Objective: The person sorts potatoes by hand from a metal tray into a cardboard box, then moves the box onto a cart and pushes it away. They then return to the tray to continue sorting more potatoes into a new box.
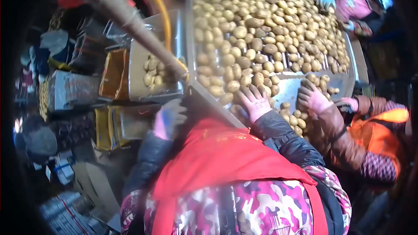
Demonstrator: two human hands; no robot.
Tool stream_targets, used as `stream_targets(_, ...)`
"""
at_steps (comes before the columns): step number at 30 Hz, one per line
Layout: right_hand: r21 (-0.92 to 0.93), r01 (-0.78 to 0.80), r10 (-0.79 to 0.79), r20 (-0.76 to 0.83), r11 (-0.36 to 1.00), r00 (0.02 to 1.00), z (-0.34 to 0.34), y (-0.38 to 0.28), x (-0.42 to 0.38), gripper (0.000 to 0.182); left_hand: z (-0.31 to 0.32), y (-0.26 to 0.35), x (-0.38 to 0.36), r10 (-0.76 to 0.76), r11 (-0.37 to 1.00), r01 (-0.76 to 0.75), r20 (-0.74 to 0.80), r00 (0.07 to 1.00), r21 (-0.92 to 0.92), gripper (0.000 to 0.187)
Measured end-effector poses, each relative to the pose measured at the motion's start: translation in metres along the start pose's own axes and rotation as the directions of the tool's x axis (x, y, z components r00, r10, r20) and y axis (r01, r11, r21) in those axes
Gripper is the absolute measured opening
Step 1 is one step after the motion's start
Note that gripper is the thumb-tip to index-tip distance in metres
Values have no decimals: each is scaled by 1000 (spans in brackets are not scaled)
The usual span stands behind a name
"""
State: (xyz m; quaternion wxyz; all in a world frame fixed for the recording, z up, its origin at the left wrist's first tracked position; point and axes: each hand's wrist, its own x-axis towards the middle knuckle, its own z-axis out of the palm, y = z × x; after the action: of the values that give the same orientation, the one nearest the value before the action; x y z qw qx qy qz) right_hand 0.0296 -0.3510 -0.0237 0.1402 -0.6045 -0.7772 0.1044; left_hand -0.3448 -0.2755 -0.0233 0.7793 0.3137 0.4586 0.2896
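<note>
Red vest seen nearest, dark padded sleeves to either side. Left hand, gloved, held at edge of sorting table; grip cannot be told. Right hand, pink-gloved, laid flat with fingers spread on potatoes. Beside it, co-worker's pink glove rested on same heap. Box of potatoes set left of table. Another person seen at far end.

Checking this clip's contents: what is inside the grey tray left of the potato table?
The grey tray holds a small heap of potatoes. A brown sleeve crosses over it and hides part of its inside, so anything beneath that cannot be seen.
</note>
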Motion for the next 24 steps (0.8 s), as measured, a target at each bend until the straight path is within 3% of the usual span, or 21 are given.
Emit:
stream_targets(2, -102, 15, -16, -9, 995, 1000, -21, 16, -8, 61, 43, -13, 35, 102, 978, -149, 282, 954, 149, 38)
stream_targets(3, -153, -107, 109, 4, 982, 994, -16, 30, -15, 59, 62, -13, 46, 230, 754, -380, 326, 917, 536, 37)
stream_targets(4, -205, -223, 230, 10, 953, 973, -12, 46, -22, 58, 82, -10, 54, 320, 338, -516, 419, 850, 787, 37)
stream_targets(5, -254, -350, 361, -2, 902, 933, -19, 61, -26, 55, 110, 13, 51, 378, 246, -572, 467, 800, 782, 36)
stream_targets(6, -303, -475, 495, -12, 826, 869, -30, 78, -30, 53, 126, 24, 55, 351, 337, -575, 467, 812, 746, 40)
stream_targets(8, -406, -630, 669, -57, 662, 741, -12, 139, -56, 55, 126, 21, 85, 426, -12, -659, 600, 677, 752, 47)
stream_targets(10, -203, -825, 818, -140, 528, 558, -34, 152, -70, 59, 131, 19, 113, 378, -142, -567, 574, 726, 811, 55)
stream_targets(11, -232, -838, 848, -87, 493, 523, -49, 149, -71, 62, 141, 24, 120, 376, -235, -512, 563, 736, 826, 55)
stream_targets(12, -225, -804, 776, -219, 550, 592, -32, 164, -87, 61, 148, 32, 128, 377, -324, -448, 548, 746, 833, 56)
stream_targets(13, -172, -801, 772, -216, 573, 598, -32, 159, -86, 62, 141, 24, 151, 407, -398, -418, 565, 717, 817, 62)
stream_targets(16, -43, -686, 649, -286, 727, 705, -24, 125, -62, 59, 165, 36, 187, 445, -398, -303, 471, 762, 866, 77)
stream_targets(18, -76, -629, 601, -229, 773, 766, -24, 108, -36, 60, 177, 25, 199, 466, -459, -290, 505, 726, 840, 81)
stream_targets(19, -71, -590, 561, -238, 804, 793, -26, 107, -22, 60, 186, 12, 195, 438, -505, -230, 477, 762, 832, 76)
stream_targets(20, -65, -548, 520, -244, 834, 819, -29, 108, -8, 60, 201, 16, 180, 301, -401, -361, 494, 816, 842, 72)
stream_targets(21, -57, -507, 479, -253, 860, 840, -32, 110, 6, 61, 195, -3, 182, 263, -365, -501, 603, 753, 785, 68)
stream_targets(22, -61, -454, 415, -310, 889, 855, -35, 116, 23, 60, 204, -7, 163, 124, -238, -623, 660, 741, 745, 62)
stream_targets(24, -72, -348, 311, -311, 935, 898, -44, 130, 66, 57, 209, -40, 134, 97, -356, -749, 820, 565, 558, 42)
